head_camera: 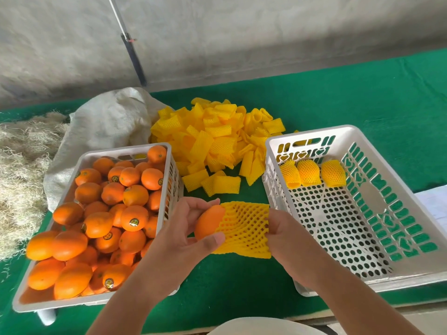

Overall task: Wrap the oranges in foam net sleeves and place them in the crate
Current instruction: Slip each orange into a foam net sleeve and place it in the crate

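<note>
My left hand [183, 228] grips an orange [209, 222] above the green table, between the two crates. My right hand [287, 240] holds a stretched yellow foam net sleeve [244, 228] whose open end covers the orange's right part. A white crate [167, 165] on the left is full of bare oranges [108, 213]. The white perforated crate [271, 151] on the right holds three wrapped oranges [309, 174] in a row along its far wall. A heap of loose yellow sleeves [217, 139] lies behind, between the crates.
A white sack [106, 124] lies behind the left crate, with straw [21, 160] at the far left. The green cloth [362, 97] covers the table up to a grey wall. A dark pole [134, 56] leans on the wall. Paper [435, 201] lies at the right edge.
</note>
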